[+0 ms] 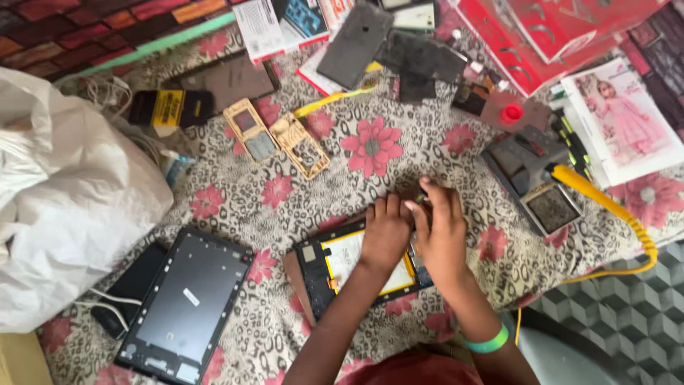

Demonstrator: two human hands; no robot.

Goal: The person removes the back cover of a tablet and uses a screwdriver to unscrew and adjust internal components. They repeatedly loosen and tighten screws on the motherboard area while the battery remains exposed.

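Floral cloth point(370, 146), hands on opened tablet point(335, 260)

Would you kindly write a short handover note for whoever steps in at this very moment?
Left hand: lies flat on the opened tablet, pressing its upper right part.
Right hand: fingertips work at the tablet's top right corner; whether they pinch a small part or tool cannot be told.
The tablet lies back-off, pale battery exposed, on the flowered cloth.
A separate dark tablet frame lies to its left.
Done: back cover off. Left: the inside is still open.
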